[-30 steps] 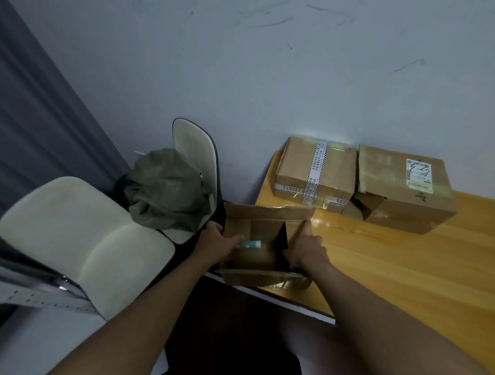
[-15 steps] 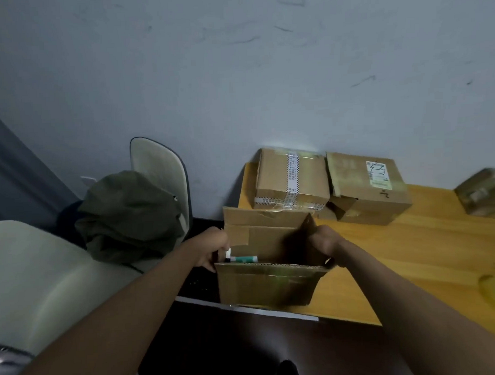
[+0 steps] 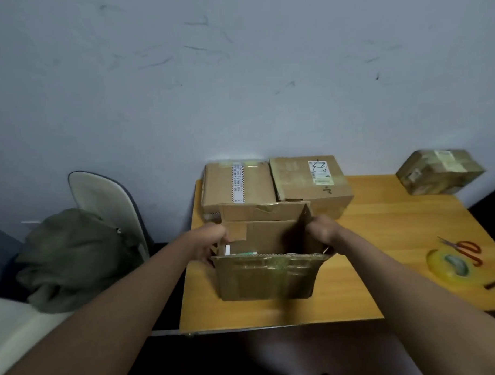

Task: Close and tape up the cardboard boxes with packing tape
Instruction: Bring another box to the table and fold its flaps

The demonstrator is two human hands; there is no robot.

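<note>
Both your hands, left hand [image 3: 211,240] and right hand [image 3: 322,231], grip open box [image 3: 265,279] walls at 9 & 3; looks light, flaps floppy. Hold by side walls.

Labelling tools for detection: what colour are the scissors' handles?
Red-orange handles on the scissors, lying beside the tape roll on the table; head view, the only one.

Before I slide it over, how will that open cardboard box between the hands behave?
The open cardboard box probably slides easily: it looks nearly empty. Its raised flaps are creased, so they would likely bend under a push. Left hand and right hand gripping its sides should keep it from tipping.
</note>
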